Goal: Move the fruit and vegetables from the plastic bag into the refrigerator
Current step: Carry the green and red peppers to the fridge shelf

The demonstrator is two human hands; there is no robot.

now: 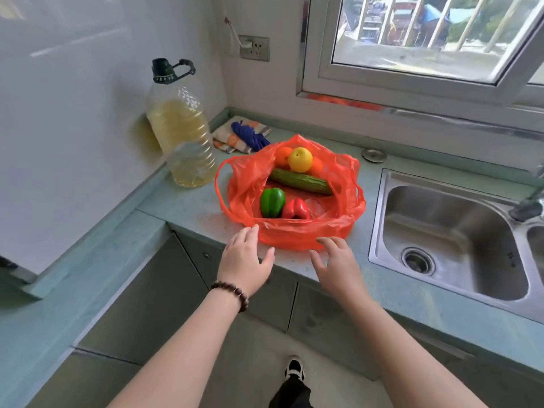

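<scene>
An open orange plastic bag [306, 234] lies on the green counter [188, 201]. Inside it I see a green pepper [272, 202], a red pepper [295, 209], a long cucumber [300, 181], a yellow fruit [300, 159] and oranges [282, 156] behind it. My left hand [244, 260], with a bead bracelet at the wrist, hovers at the bag's near left edge, fingers spread and holding nothing. At the near right edge my right hand [338, 266] is also open and empty. The refrigerator is not in view.
A large bottle of yellow oil [181, 134] stands left of the bag by the wall. A folded cloth with blue gloves [248, 136] lies behind the bag. A steel sink [450, 237] sits to the right, below a window [412, 39].
</scene>
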